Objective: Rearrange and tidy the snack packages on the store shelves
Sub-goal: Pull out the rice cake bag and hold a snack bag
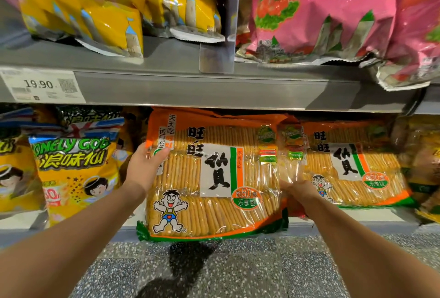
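Crowding the held cracker pack (214, 178): a twin pack (352, 169), yellow bags (73, 174).

Both bare forearms reach forward and slightly inward. The left hand (145, 166) is raised, thumb on top and fingers curled in a grip. The right hand (297, 190) sits lower, fingers closed in a grip, its knuckles facing up.

Both hands gripping rice cracker pack (214, 174), left hand (145, 166), right hand (297, 190)
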Motion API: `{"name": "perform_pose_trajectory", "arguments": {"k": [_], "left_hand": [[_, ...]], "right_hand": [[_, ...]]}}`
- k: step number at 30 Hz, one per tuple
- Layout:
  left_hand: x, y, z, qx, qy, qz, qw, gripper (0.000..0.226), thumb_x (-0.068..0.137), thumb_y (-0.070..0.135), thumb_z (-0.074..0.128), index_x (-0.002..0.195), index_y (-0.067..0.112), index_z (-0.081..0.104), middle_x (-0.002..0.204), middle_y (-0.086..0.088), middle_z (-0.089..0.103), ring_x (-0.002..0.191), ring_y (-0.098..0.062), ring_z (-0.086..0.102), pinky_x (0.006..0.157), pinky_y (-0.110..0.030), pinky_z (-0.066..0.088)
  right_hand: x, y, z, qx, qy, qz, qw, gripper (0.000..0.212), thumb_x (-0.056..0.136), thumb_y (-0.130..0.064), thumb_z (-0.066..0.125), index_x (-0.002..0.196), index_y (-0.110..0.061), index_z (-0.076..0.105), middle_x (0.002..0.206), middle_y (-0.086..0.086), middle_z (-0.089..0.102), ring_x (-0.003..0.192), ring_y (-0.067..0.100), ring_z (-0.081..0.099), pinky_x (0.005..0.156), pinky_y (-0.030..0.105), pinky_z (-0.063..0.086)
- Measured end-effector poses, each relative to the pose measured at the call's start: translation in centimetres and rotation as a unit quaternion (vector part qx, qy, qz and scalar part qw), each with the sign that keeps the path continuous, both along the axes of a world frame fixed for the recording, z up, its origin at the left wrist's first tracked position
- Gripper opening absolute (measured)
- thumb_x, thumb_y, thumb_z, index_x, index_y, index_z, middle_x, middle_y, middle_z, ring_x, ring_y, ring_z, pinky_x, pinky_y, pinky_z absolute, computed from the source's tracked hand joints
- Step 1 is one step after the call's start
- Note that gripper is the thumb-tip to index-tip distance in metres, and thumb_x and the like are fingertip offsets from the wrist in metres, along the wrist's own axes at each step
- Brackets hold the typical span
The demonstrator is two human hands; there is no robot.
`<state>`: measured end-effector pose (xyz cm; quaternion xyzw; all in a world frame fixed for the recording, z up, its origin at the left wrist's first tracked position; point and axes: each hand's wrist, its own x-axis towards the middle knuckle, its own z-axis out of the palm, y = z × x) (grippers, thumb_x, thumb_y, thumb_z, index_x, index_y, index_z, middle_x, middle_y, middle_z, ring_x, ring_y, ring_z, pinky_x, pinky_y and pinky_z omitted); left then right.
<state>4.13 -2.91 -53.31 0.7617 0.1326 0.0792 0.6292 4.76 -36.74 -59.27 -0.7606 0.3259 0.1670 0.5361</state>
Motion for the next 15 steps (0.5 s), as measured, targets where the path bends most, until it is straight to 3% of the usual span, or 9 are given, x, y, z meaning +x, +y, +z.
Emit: {"name": "perform_pose_trajectory", "arguments": {"k": [3,8,11,13,15], "left_hand": [[0.0,0.3,0.1,-0.009,0.007,0.009,1.0,0.042,0.093,0.025,0.055,0.133,0.016,0.046,0.111,0.008,0.05,0.104,-0.01,0.044,0.088,-0.029,0.034],[-0.8,0.3,0.9,-0.029,0.015,0.005,0.999,0.039,0.094,0.024,0.052,0.132,0.017,0.045,0.111,0.005,0.05,0.105,-0.012,0.045,0.087,-0.03,0.034],[-1.1,0.7,1.1,-0.05,0.039,0.013,0.998,0.051,0.092,0.03,0.054,0.139,0.018,0.039,0.134,-0.002,0.046,0.126,-0.024,0.042,0.097,-0.043,0.037],[-1.5,0.4,1.6,-0.085,0.049,0.014,0.995,0.06,0.091,0.032,0.056,0.144,0.019,0.031,0.148,-0.006,0.035,0.134,-0.03,0.034,0.1,-0.053,0.034],[-1.8,-0.2,1.8,-0.107,0.053,-0.002,0.993,0.058,0.093,0.029,0.054,0.144,0.017,0.03,0.146,-0.006,0.037,0.132,-0.028,0.035,0.1,-0.051,0.034]], "right_hand": [[-0.4,-0.1,1.0,0.028,-0.054,0.007,0.998,0.026,0.083,-0.018,0.069,0.067,-0.008,0.052,0.041,0.002,0.057,0.036,0.018,0.057,0.045,0.028,0.05],[-0.8,-0.7,2.6,-0.002,-0.108,0.057,0.993,0.026,0.077,-0.02,0.074,0.075,0.003,0.062,0.053,0.006,0.062,0.04,0.014,0.059,0.051,0.027,0.053],[-1.2,-1.1,3.7,-0.011,-0.12,0.07,0.99,0.036,0.068,-0.029,0.08,0.081,-0.001,0.062,0.062,0.015,0.051,0.05,0.022,0.049,0.054,0.028,0.044],[-1.6,-1.8,4.5,-0.013,-0.129,0.075,0.989,0.055,0.05,-0.043,0.086,0.082,-0.007,0.058,0.063,0.014,0.045,0.053,0.021,0.042,0.055,0.031,0.04],[-2.2,-3.4,4.9,-0.009,-0.131,0.077,0.988,0.078,0.028,-0.058,0.086,0.081,-0.006,0.061,0.062,0.014,0.051,0.056,0.022,0.049,0.059,0.035,0.044]]}}
